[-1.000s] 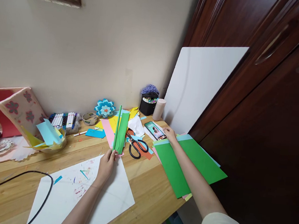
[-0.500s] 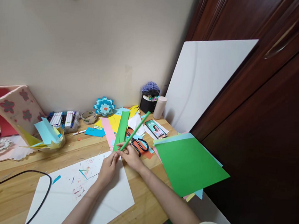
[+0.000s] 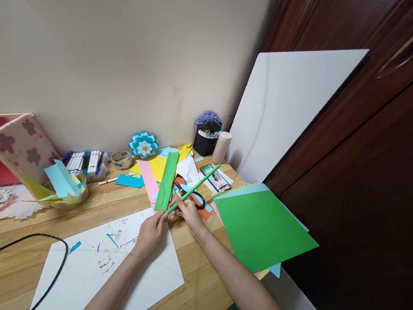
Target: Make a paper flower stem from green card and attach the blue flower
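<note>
A thin green rolled-paper stick slants up and to the right between my hands. My left hand pinches its lower end. A little higher up the stick, my right hand is closed round it with the fingertips. Just behind the hands lies a flat green paper strip, partly over a pink strip. Black-handled scissors lie beyond my right hand, partly covered by the stick. Under my left forearm is a white sheet with coloured marks.
Green sheets overhang the table's right edge. A phone, a pink bottle and a black marker holder stand or lie at the back. Left are a bowl of paper scraps, tape and a black cable.
The stick has tipped lower toward the right. My right hand has shifted slightly right along it, away from my left hand. The view has turned slightly.
</note>
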`<move>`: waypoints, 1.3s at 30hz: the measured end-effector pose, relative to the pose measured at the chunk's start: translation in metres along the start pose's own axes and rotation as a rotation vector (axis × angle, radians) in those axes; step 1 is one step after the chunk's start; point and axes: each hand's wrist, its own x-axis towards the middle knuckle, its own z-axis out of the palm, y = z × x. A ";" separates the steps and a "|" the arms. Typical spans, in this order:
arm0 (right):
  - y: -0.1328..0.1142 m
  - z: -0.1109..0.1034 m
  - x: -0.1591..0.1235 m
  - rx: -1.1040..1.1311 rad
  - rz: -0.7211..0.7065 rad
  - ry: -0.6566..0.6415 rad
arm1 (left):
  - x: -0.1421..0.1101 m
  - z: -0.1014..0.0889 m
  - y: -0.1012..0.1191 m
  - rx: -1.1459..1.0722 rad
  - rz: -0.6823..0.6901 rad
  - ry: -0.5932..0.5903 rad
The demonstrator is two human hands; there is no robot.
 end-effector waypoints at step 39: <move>-0.033 -0.064 0.014 -0.058 -0.119 0.212 | -0.001 -0.007 0.002 -0.094 -0.082 0.134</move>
